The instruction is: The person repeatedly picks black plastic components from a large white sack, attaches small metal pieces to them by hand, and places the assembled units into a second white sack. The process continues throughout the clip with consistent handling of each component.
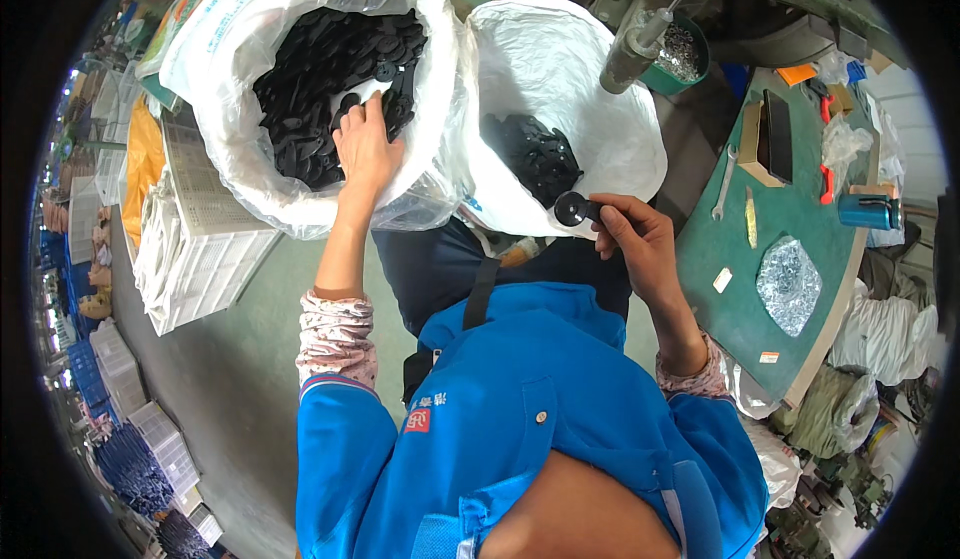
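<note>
My left hand (366,151) reaches into the left sack (225,89), its fingers apart and touching the heap of flat black plastic parts (300,69). Many of these parts have a rounded disc end. A small white patch shows just beyond my fingertips. My right hand (638,239) pinches a black part with a round, shiny disc head (572,209) between thumb and fingers. This part is held over the near rim of the right sack (610,149), a white woven one. Inside that sack lies a smaller pile of black parts (535,159).
A metal machine column (632,51) stands over the right sack's far side, beside a green bin of small metal pieces (680,54). The green table (700,259) at right bears a wrench (726,181), a cutter knife (750,217) and a clear bag (789,284). White crates (215,209) stand at left.
</note>
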A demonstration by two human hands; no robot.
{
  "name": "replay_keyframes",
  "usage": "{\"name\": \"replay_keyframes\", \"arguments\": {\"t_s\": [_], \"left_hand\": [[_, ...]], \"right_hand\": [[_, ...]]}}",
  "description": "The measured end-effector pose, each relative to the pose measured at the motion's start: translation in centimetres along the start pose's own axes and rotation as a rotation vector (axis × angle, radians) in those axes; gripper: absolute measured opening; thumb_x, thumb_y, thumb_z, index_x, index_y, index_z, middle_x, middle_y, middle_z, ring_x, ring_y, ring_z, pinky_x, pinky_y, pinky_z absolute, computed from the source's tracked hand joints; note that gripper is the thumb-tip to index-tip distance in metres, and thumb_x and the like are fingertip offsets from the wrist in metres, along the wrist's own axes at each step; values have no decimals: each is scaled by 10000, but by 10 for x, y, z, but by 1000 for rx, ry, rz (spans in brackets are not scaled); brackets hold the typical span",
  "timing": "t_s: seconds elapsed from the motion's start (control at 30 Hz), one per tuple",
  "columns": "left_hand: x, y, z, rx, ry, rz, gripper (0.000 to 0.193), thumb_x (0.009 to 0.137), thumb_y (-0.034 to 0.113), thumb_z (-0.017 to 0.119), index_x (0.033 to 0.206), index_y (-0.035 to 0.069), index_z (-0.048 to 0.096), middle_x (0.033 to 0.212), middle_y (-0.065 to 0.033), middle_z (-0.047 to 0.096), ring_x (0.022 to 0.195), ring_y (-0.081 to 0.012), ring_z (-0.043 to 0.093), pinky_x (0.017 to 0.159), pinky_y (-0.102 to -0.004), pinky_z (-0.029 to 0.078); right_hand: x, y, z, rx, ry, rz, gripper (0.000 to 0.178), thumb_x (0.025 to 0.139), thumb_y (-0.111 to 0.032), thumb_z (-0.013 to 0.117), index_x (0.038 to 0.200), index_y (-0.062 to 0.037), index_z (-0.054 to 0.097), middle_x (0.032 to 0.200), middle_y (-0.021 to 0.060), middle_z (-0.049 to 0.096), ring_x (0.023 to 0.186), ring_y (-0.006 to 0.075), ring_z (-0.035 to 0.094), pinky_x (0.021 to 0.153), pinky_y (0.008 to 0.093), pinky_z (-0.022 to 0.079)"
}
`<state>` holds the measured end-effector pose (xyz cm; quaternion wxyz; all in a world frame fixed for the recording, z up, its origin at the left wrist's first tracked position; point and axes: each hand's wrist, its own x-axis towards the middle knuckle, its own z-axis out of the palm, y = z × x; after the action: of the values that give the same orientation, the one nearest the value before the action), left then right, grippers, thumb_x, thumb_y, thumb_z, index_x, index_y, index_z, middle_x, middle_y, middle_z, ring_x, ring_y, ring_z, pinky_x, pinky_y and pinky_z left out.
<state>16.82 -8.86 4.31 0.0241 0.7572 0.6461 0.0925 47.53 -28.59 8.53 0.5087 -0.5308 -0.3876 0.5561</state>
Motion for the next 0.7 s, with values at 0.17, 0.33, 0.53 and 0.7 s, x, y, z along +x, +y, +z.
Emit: {"name": "replay_keyframes", "arguments": {"t_s": [0.17, 0.33, 0.53, 0.7], "left_hand": [[3, -11, 17, -66, 133, 82, 806, 686, 111, 679, 1411, 82, 329, 1342, -194, 448, 1220, -363, 430, 962, -476, 358], [-1, -3, 17, 50, 85, 196, 595, 744, 69, 607, 1321, 113, 467, 1285, -131, 529, 1177, -324, 478, 949, -478, 383], [-4, -3, -2, -7, 62, 112, 710, 708, 101, 654, 1372, 117, 405, 1215, -170, 537, 1114, -339, 487, 930, -486, 369], [4, -15, 7, 3, 5, 117, 722, 728, 136, 637, 1400, 115, 375, 1297, -176, 500, 1214, -377, 446, 985, -510, 362]], "right_hand": [[0, 5, 8, 115, -19, 79, 242, 942, -165, 575, 1121, -13, 636, 806, 45, 635, 622, 68, 568, 538, 197, 462], [1, 8, 17, 176, -42, 107, 243, 941, -175, 578, 1116, -16, 637, 814, 52, 629, 635, 75, 573, 539, 203, 465], [-1, 9, 19, 218, -32, 122, 249, 940, -180, 582, 1115, -10, 635, 813, 56, 625, 636, 78, 569, 534, 206, 457], [-2, 11, 19, 231, -15, 141, 250, 940, -182, 581, 1113, -9, 633, 809, 54, 623, 633, 78, 566, 533, 206, 452]]}}
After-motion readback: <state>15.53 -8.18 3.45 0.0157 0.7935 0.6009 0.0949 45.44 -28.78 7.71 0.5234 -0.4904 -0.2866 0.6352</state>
